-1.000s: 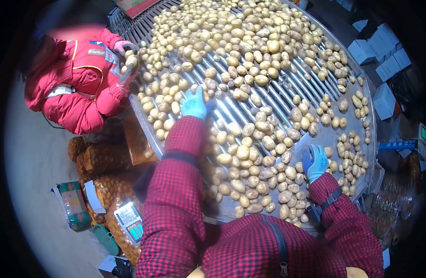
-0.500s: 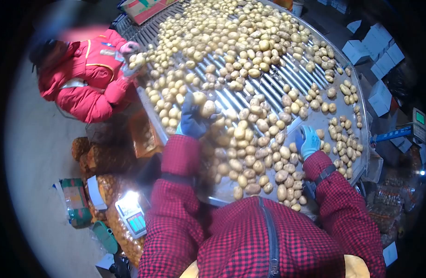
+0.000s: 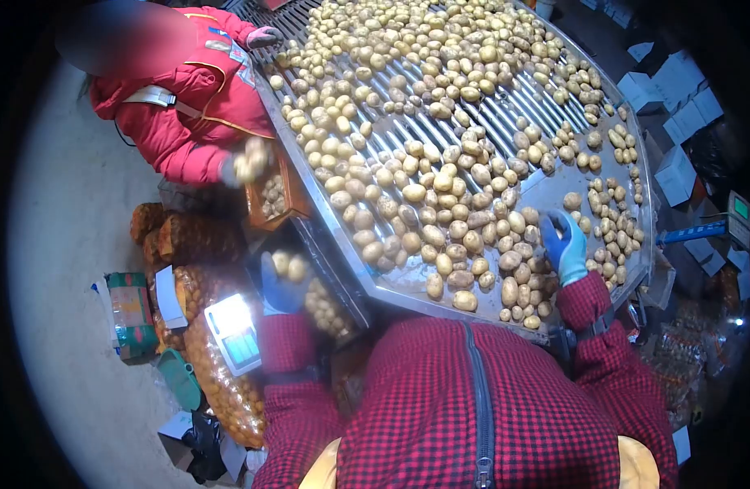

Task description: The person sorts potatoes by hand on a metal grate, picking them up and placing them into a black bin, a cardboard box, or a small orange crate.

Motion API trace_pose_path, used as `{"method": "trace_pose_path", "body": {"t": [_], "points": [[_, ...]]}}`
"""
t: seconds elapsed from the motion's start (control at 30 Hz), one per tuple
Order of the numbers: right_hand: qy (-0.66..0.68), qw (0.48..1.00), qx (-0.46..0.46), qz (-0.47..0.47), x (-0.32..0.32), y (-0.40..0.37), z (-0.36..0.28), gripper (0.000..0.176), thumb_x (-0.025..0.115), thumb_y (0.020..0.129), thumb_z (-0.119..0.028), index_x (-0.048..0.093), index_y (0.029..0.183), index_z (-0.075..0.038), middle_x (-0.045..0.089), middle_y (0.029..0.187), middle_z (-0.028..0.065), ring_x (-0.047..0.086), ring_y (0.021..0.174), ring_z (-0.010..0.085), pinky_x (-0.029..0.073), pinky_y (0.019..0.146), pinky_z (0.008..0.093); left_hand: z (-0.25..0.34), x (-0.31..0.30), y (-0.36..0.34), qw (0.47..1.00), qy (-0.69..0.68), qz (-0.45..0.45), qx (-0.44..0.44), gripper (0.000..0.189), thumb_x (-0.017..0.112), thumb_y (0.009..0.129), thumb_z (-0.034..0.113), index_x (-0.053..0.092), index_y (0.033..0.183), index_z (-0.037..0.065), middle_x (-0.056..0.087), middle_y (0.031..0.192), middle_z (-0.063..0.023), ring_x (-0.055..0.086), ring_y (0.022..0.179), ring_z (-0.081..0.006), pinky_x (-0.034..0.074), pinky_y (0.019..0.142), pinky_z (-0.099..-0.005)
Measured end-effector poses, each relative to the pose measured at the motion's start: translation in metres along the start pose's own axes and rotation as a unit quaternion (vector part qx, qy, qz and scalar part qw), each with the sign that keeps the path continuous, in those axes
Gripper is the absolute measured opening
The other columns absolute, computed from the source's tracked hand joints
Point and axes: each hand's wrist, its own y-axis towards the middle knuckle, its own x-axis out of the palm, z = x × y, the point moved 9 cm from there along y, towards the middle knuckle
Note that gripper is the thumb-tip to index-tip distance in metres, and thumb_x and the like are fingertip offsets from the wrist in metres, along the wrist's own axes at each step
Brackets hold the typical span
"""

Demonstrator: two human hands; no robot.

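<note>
My left hand (image 3: 279,287), in a blue glove and somewhat blurred, is off the table to the left and closed around a couple of potatoes (image 3: 293,267). Below and beside it is a dark crate (image 3: 346,314) with potatoes inside. On the sorting table (image 3: 407,300), my right hand (image 3: 566,246), also in a blue glove, stays at the right edge of the potato pile (image 3: 472,236). Its fingers are bent but apart, with no potato visible between them.
A co-worker in a red jacket (image 3: 175,134) stands at left, one gloved hand holding potatoes (image 3: 252,159) over an orange crate (image 3: 289,191). Metal rollers (image 3: 505,122) cross the table. A scale (image 3: 235,330) sits by a netted potato sack (image 3: 228,399); white boxes (image 3: 676,175) lie at right.
My left hand has moved from above the table down-left to beside the dark crate, carrying potatoes. My right hand has shifted slightly right. The co-worker's hand with potatoes has lowered to the orange crate.
</note>
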Motion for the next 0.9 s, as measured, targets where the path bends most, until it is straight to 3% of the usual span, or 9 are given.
{"method": "trace_pose_path", "body": {"t": [0.07,0.1,0.27,0.37,0.47,0.53,0.6,0.7,0.9], "points": [[-0.007,1.000,0.023,0.002,-0.009,-0.021,0.010,0.021,0.067,0.091,-0.014,0.070,0.105,0.001,0.072,0.098,0.0125,0.068,0.090,0.0174,0.053,0.082,0.0299,-0.011,-0.035,-0.006,0.992,0.050,-0.101,-0.061,0.044,0.053,0.095,0.057,0.060,0.100,0.013,0.067,0.097,-0.0116,0.062,0.093,-0.0317,0.051,0.085,-0.0464],[-0.016,0.999,0.045,-0.006,-0.010,-0.029,0.027,0.021,0.067,0.091,-0.014,0.070,0.105,0.001,0.072,0.096,0.0126,0.068,0.089,0.0176,0.053,0.081,0.0303,-0.002,-0.002,-0.043,0.926,0.248,0.277,-0.070,0.041,0.054,0.096,0.054,0.060,0.092,0.014,0.066,0.086,-0.0104,0.062,0.086,-0.0286,0.050,0.076,-0.0444],[-0.179,0.976,0.109,-0.057,-0.009,-0.074,0.060,0.025,0.067,0.091,-0.020,0.069,0.105,0.001,0.072,0.093,0.0123,0.067,0.086,0.0172,0.053,0.079,0.0315,0.004,0.037,-0.007,0.866,0.401,0.224,0.201,0.032,0.064,0.095,0.017,0.061,0.122,0.000,0.066,0.105,-0.0104,0.061,0.094,-0.0177,0.051,0.085,-0.0309],[-0.184,0.976,0.113,-0.031,-0.006,-0.083,0.055,0.027,0.066,0.092,-0.022,0.069,0.107,0.001,0.072,0.095,0.0119,0.067,0.087,0.0178,0.053,0.080,0.0319,0.000,0.138,0.009,0.592,0.695,0.085,0.400,0.034,0.070,0.085,0.006,0.062,0.117,-0.001,0.061,0.117,-0.0193,0.057,0.112,-0.0348,0.048,0.096,-0.0418],[-0.145,0.971,0.186,-0.027,-0.007,-0.096,0.053,0.028,0.066,0.092,-0.023,0.068,0.108,0.000,0.072,0.097,0.0115,0.067,0.087,0.0191,0.053,0.081,0.0326,-0.038,0.156,0.067,0.439,0.846,0.045,0.300,0.060,0.067,0.087,0.042,0.056,0.132,0.005,0.050,0.137,-0.0275,0.042,0.132,-0.0437,0.027,0.113,-0.0553],[-0.158,0.973,0.168,-0.020,-0.011,-0.108,0.052,0.027,0.067,0.091,-0.025,0.070,0.105,-0.001,0.072,0.097,0.0113,0.068,0.087,0.0196,0.054,0.081,0.0331,-0.057,0.157,0.099,0.400,0.893,0.081,0.189,0.083,0.059,0.085,0.061,0.044,0.144,0.005,0.032,0.151,-0.0317,0.023,0.143,-0.0475,0.010,0.117,-0.0613],[-0.167,0.973,0.159,-0.008,-0.021,-0.113,0.074,0.028,0.068,0.091,-0.026,0.070,0.104,-0.002,0.073,0.097,0.0113,0.069,0.087,0.0195,0.054,0.081,0.0330,-0.077,0.170,0.131,0.418,0.905,0.058,0.045,0.097,0.056,0.083,0.070,0.031,0.152,0.006,0.015,0.157,-0.0326,0.005,0.148,-0.0490,0.003,0.118,-0.0624],[-0.175,0.964,0.198,-0.030,-0.010,-0.116,0.048,0.029,0.068,0.091,-0.029,0.071,0.105,-0.004,0.073,0.098,0.0121,0.069,0.088,0.0193,0.054,0.080,0.0334,-0.103,0.214,0.153,0.503,0.860,-0.005,0.085,0.099,0.054,0.083,0.073,0.028,0.154,0.009,0.007,0.161,-0.0291,0.003,0.148,-0.0493,0.003,0.117,-0.0634],[-0.129,0.968,0.207,-0.065,0.010,-0.101,0.038,0.034,0.066,0.092,-0.032,0.071,0.108,-0.003,0.073,0.097,0.0118,0.068,0.088,0.0171,0.053,0.078,0.0320,-0.136,0.245,0.100,0.520,0.813,-0.168,0.202,0.079,0.055,0.089,0.061,0.035,0.152,0.018,0.025,0.158,-0.0212,0.012,0.147,-0.0467,0.011,0.116,-0.0639]]}}
